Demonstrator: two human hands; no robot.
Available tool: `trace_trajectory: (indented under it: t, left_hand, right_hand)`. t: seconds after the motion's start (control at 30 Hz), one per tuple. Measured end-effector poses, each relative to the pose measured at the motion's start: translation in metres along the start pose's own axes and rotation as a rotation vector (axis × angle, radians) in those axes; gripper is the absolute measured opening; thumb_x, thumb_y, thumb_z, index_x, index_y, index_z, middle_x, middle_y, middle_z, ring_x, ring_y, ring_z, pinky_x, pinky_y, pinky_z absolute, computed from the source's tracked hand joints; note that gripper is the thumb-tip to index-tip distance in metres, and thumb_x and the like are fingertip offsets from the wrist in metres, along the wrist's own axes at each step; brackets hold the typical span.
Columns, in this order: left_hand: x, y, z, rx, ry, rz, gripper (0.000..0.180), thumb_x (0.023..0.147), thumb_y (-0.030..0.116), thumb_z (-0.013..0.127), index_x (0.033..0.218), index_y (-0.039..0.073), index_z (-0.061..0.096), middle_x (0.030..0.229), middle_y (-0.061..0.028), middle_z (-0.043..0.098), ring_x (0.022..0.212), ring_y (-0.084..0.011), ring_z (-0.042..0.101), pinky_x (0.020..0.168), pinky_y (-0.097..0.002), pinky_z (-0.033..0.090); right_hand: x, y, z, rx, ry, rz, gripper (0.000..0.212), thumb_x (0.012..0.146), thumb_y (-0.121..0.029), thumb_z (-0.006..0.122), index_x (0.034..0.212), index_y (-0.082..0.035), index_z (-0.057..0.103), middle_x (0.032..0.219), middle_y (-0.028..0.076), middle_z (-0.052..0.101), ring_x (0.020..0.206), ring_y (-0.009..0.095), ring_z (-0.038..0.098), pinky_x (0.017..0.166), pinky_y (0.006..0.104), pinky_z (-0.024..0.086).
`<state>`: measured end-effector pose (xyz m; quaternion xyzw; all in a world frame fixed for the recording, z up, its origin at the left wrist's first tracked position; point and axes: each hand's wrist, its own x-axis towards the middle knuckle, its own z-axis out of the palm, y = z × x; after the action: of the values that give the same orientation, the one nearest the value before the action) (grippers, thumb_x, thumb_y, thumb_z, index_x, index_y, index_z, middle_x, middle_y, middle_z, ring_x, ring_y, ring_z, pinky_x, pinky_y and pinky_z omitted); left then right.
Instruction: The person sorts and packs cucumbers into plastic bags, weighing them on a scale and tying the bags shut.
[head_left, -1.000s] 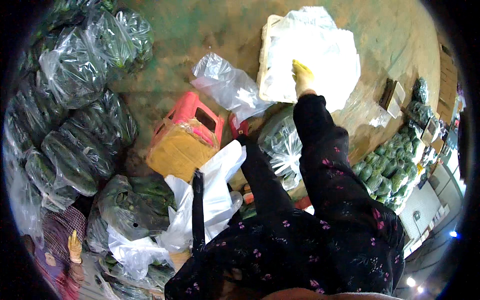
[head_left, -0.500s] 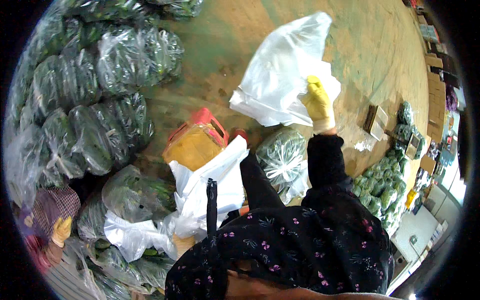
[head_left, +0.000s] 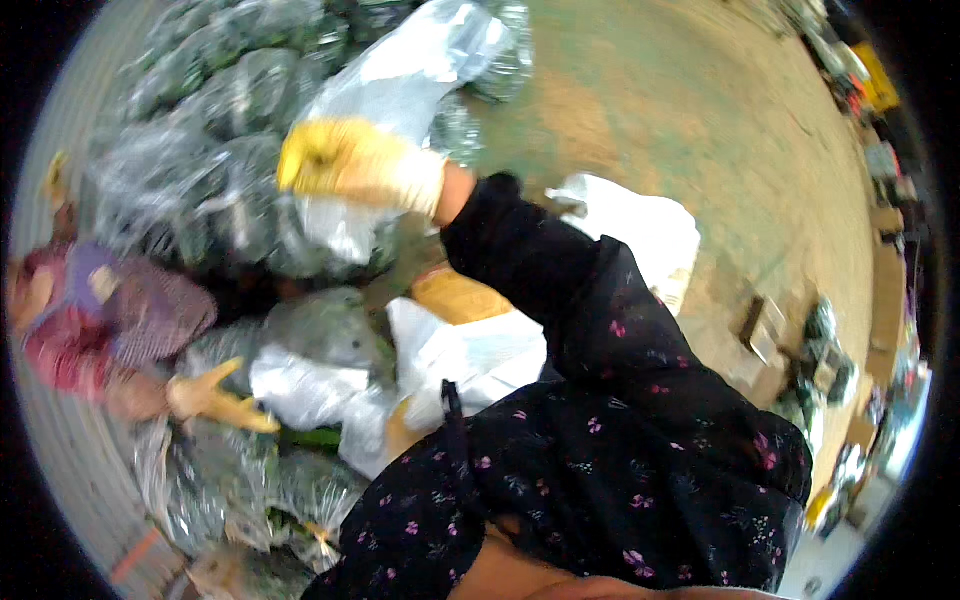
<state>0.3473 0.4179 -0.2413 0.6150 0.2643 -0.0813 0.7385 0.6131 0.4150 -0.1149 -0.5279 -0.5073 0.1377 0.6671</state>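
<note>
My right hand [head_left: 355,165], in a yellow glove, is closed on a translucent plastic bag [head_left: 415,75]. The bag spreads above and below the fist, in front of bagged green produce [head_left: 235,190]. My right arm reaches across to the left. Near my lap, white plastic bags [head_left: 465,350] cover most of my left hand [head_left: 402,428]. Only a yellowish patch of that glove shows, and its fingers are hidden. Left of it lie a crumpled clear bag [head_left: 305,390] and a filled bag of green produce [head_left: 330,325].
A co-worker's gloved hand [head_left: 222,397] is spread at the left, beside a checked sleeve [head_left: 165,305]. More bagged produce [head_left: 240,480] lies lower left. White plastic [head_left: 645,235] rests on the floor beyond my arm. A yellowish-topped container [head_left: 460,297] stands before me; a small box [head_left: 765,328] lies right.
My right hand has swung from the right to the upper left with a plastic bag in it. The view has shifted. The co-worker's arm has come closer, with the hand now spread.
</note>
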Motion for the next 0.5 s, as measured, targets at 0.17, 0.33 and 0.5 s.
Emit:
trace_trajectory:
  t: [0.17,0.33,0.5]
  left_hand:
    - [-0.024,0.0,-0.016,-0.06,0.038,0.012,0.055,0.068,0.012,0.073,0.116,0.001,0.05,0.109,-0.0096,0.058,0.101,-0.018,0.054,0.087,-0.0324,0.044]
    - [-0.051,-0.016,-0.04,-0.114,0.126,0.007,0.055,0.068,0.012,0.073,0.116,0.001,0.05,0.109,-0.0095,0.058,0.101,-0.0179,0.054,0.086,-0.0323,0.045]
    - [-0.097,-0.035,-0.059,-0.16,0.258,-0.015,0.054,0.068,0.012,0.072,0.116,0.001,0.05,0.109,-0.0094,0.058,0.101,-0.0178,0.054,0.086,-0.0322,0.045]
  right_hand:
    - [0.012,-0.017,0.183,-0.059,-0.294,-0.111,0.01,0.068,-0.009,0.058,0.075,-0.013,0.063,0.076,0.007,0.062,0.075,0.027,0.06,0.067,0.0357,0.047]
    - [0.004,-0.018,0.259,0.015,-0.441,-0.096,0.009,0.067,-0.01,0.058,0.075,-0.013,0.063,0.076,0.008,0.062,0.074,0.03,0.059,0.064,0.0388,0.046]
    - [0.005,-0.006,0.285,0.105,-0.343,-0.223,0.011,0.068,-0.007,0.058,0.076,-0.012,0.063,0.077,0.008,0.062,0.076,0.029,0.059,0.066,0.0379,0.046]
